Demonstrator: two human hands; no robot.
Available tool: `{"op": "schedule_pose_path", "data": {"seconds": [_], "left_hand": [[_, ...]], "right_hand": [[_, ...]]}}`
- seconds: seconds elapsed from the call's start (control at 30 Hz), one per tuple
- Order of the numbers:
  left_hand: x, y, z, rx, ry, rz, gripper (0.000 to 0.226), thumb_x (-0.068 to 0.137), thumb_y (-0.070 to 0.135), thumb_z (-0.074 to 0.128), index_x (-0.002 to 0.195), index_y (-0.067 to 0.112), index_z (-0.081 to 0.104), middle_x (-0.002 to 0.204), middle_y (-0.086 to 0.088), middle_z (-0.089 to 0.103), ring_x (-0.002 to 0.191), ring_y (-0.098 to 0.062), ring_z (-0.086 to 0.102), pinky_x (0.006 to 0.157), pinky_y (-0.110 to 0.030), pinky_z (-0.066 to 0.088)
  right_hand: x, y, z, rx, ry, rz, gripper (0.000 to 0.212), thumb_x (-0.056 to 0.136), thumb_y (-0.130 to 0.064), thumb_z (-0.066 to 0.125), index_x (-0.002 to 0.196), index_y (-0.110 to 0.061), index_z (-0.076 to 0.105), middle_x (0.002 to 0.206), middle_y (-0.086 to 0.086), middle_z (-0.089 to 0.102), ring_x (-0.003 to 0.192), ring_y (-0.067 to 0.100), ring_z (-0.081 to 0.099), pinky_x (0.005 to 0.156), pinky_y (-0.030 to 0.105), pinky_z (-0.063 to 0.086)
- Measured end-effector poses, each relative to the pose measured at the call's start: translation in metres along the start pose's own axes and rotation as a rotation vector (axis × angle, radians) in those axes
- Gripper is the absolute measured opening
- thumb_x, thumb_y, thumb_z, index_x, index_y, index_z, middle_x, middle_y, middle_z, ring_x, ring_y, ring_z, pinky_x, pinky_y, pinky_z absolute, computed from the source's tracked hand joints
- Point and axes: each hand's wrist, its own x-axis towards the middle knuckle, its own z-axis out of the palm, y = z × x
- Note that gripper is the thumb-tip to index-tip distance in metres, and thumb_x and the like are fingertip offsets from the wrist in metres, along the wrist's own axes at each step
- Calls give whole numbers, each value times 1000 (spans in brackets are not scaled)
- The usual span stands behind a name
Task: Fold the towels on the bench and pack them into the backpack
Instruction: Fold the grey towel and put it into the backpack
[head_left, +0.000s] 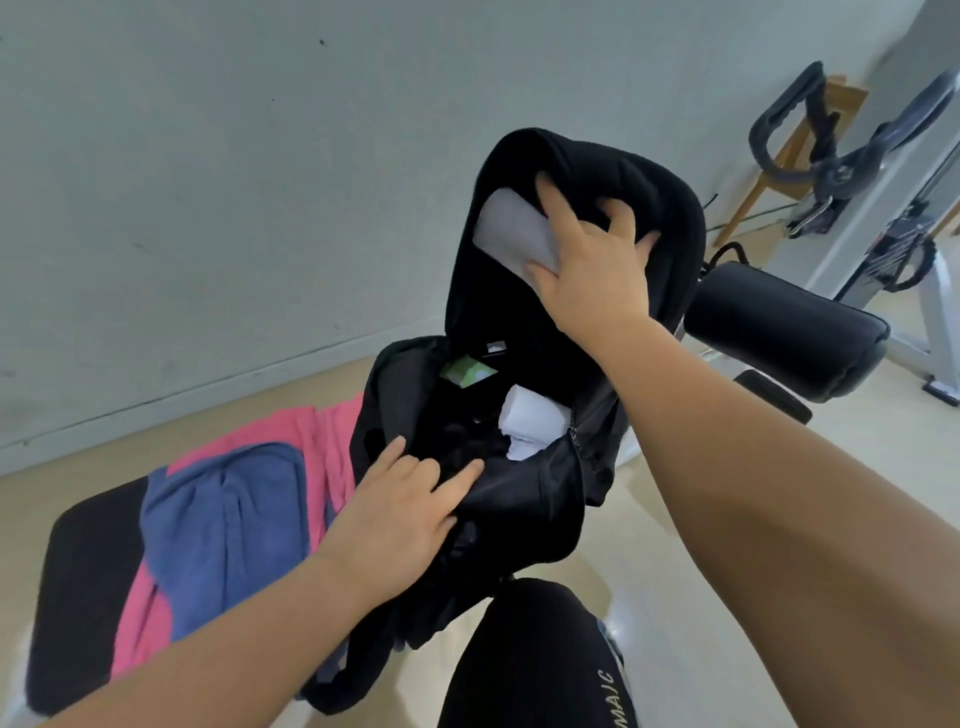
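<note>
Fingers of right hand (592, 275): curl round raised flap of black backpack (524, 514), at far side. Fingers of left hand (395, 509): rest on near rim, grip or not cannot tell. Backpack open on worktop (88, 571), white towel (530, 421) inside; left of it, blue towel (228, 509) atop pink towel (140, 623).

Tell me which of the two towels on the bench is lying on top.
The blue towel, rumpled, lies on top. The pink towel is spread under it across the black bench, showing along its far and near edges.
</note>
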Motion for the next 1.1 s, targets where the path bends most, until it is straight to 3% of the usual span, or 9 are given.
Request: {"op": "schedule_pose_path", "data": {"seconds": [0.17,0.33,0.4,0.47,0.57,0.73,0.93,1.03,1.1], "left_hand": [[-10,6,6,-10,-17,-35,96,76,52,73,156,27,27,87,4,44,82,-20,52,115,-51,34],[-4,14,3,-13,30,9,90,76,51,70,153,31,29,96,-1,48,95,-25,51,118,-56,26],[-6,15,7,-39,58,26,85,76,47,71,150,30,34,111,-6,53,112,-29,52,117,-58,27],[-10,17,9,-90,108,25,81,76,40,74,147,27,39,127,-10,52,127,-33,48,115,-56,29],[-17,17,10,-128,151,33,81,76,31,74,149,24,40,135,-12,50,136,-33,43,115,-55,31],[-30,6,5,-139,132,56,80,77,30,71,150,24,40,137,-9,54,142,-29,39,114,-55,32],[-34,-7,-1,-109,65,112,83,79,36,67,153,26,33,140,-5,50,139,-25,40,108,-57,39],[-34,-12,-1,-84,46,129,83,79,37,66,154,27,31,141,-6,49,139,-26,41,107,-57,39],[-34,-13,-1,-82,40,129,83,80,37,64,155,27,29,142,-6,48,139,-26,41,108,-57,38]], "right_hand": [[3,-7,-7,0,-93,26,87,90,-39,63,157,-32,8,99,0,64,135,36,31,104,82,17],[-30,-23,12,-212,-129,-97,53,85,-47,65,131,-29,46,87,-2,69,132,36,39,109,77,8],[-48,-33,23,-256,-153,-151,47,84,-48,65,123,-27,49,86,-2,68,125,35,44,108,64,20],[-63,-43,36,-258,-246,-160,44,89,-45,61,124,-24,46,91,2,68,108,32,53,86,45,37],[-72,-49,56,13,-516,93,43,95,-37,56,129,-20,38,94,8,64,83,28,62,61,36,43],[-81,-43,82,551,-574,393,44,100,-29,54,140,-27,34,111,17,63,91,31,62,81,44,50],[-90,-44,113,-39,-733,-26,53,102,-40,45,153,-34,29,149,12,25,126,35,39,105,46,40],[-88,-49,114,-245,-727,-32,80,90,-57,58,155,-28,21,141,14,28,123,35,38,101,45,43],[-83,-52,115,-249,-812,19,87,90,-44,64,157,-36,8,140,18,33,121,35,42,98,42,45]]}}
